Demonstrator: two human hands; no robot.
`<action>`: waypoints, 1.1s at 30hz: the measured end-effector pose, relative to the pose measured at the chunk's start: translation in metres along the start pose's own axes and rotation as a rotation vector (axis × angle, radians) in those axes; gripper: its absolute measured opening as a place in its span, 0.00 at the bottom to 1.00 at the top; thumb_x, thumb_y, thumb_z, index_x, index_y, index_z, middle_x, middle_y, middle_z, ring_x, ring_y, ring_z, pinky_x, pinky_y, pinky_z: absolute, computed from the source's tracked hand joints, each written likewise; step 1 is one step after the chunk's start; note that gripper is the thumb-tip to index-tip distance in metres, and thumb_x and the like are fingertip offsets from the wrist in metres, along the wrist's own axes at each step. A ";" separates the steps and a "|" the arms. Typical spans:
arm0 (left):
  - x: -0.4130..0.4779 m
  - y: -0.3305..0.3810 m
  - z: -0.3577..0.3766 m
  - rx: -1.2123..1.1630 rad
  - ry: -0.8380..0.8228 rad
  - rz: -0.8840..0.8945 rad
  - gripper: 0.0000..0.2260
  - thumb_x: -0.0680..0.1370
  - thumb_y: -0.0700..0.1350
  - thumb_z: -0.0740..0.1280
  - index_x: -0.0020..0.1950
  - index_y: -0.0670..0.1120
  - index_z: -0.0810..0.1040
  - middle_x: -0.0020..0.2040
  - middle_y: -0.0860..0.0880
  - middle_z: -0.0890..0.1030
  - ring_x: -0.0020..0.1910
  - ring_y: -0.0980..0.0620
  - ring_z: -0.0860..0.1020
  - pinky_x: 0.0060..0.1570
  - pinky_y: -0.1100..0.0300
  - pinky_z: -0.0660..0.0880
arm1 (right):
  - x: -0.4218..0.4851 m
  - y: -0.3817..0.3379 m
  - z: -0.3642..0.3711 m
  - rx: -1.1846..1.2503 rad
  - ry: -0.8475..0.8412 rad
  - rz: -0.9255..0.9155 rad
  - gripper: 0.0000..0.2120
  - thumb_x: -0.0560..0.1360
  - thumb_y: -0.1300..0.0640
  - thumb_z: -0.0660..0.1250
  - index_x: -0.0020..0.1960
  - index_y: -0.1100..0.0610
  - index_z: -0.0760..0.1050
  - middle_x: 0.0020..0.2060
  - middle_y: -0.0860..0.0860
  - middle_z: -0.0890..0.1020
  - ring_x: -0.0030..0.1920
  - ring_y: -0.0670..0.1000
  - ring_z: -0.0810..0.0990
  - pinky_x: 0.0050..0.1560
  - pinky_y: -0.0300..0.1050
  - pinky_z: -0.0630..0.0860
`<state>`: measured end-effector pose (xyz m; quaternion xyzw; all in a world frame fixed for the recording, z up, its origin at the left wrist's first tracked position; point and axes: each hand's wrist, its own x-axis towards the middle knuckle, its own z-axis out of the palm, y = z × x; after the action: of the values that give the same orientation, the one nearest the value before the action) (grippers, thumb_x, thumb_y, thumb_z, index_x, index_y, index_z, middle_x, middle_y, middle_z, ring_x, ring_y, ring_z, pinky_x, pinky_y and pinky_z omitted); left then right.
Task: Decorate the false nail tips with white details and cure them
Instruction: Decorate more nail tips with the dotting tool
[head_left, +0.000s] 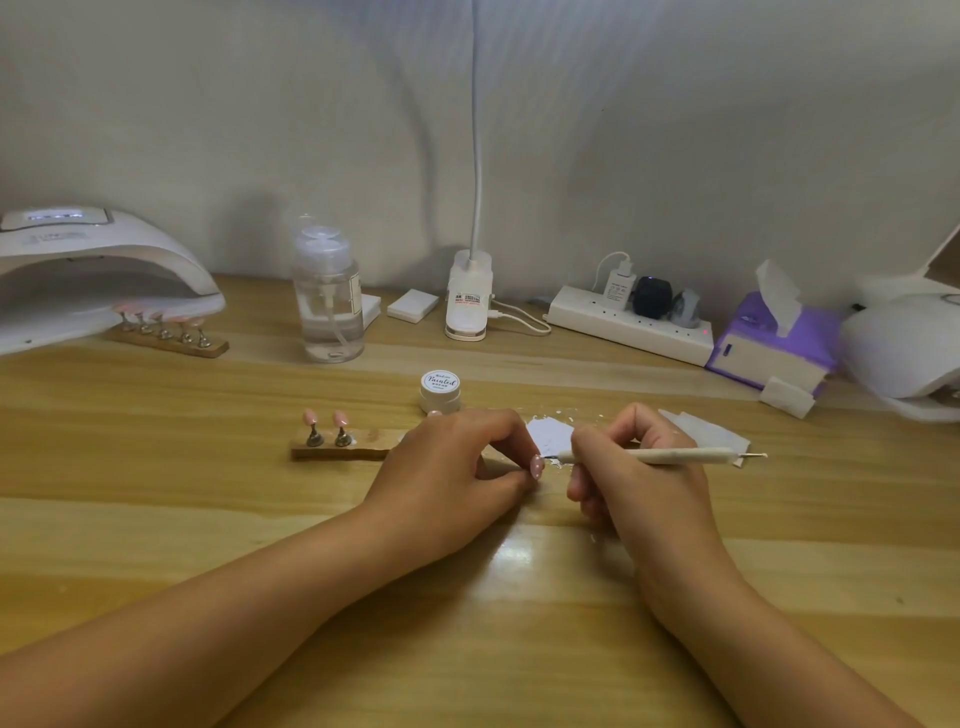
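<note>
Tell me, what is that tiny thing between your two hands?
A pink nail tip, pinched by the left hand, with the pen held in the right hand pointing at it, seen in the head view.

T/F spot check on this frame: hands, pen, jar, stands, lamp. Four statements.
1. The right hand holds the pen, its tip at a nail tip pinched by the left hand. True.
2. The white jar stands open. False: its lid is on.
3. The near stand shows two tips. True.
4. The lamp on the left has nothing at its mouth. False: a second stand of tips sits there.
</note>
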<state>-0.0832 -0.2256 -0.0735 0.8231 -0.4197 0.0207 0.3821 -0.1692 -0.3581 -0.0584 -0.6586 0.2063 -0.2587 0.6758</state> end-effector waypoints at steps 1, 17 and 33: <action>0.000 0.000 0.000 0.000 0.003 0.004 0.10 0.75 0.47 0.72 0.39 0.60 0.76 0.33 0.77 0.73 0.31 0.65 0.74 0.35 0.63 0.61 | 0.000 0.000 0.000 -0.003 0.004 -0.005 0.12 0.70 0.65 0.68 0.34 0.57 0.66 0.21 0.55 0.76 0.19 0.47 0.68 0.21 0.34 0.64; 0.000 -0.002 0.000 -0.011 0.007 0.008 0.04 0.74 0.48 0.71 0.42 0.56 0.79 0.37 0.75 0.74 0.33 0.64 0.75 0.38 0.64 0.62 | 0.001 0.003 -0.001 -0.022 -0.036 -0.010 0.11 0.71 0.64 0.68 0.35 0.57 0.68 0.22 0.56 0.78 0.21 0.46 0.72 0.23 0.34 0.69; 0.000 0.001 -0.001 0.001 0.009 0.016 0.13 0.74 0.45 0.73 0.38 0.62 0.74 0.34 0.76 0.73 0.31 0.65 0.74 0.35 0.64 0.61 | -0.001 0.000 0.000 0.001 -0.019 -0.011 0.11 0.72 0.65 0.67 0.34 0.57 0.67 0.23 0.57 0.77 0.20 0.46 0.71 0.22 0.33 0.66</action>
<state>-0.0842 -0.2255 -0.0723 0.8199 -0.4245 0.0275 0.3832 -0.1698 -0.3572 -0.0583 -0.6617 0.1961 -0.2563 0.6768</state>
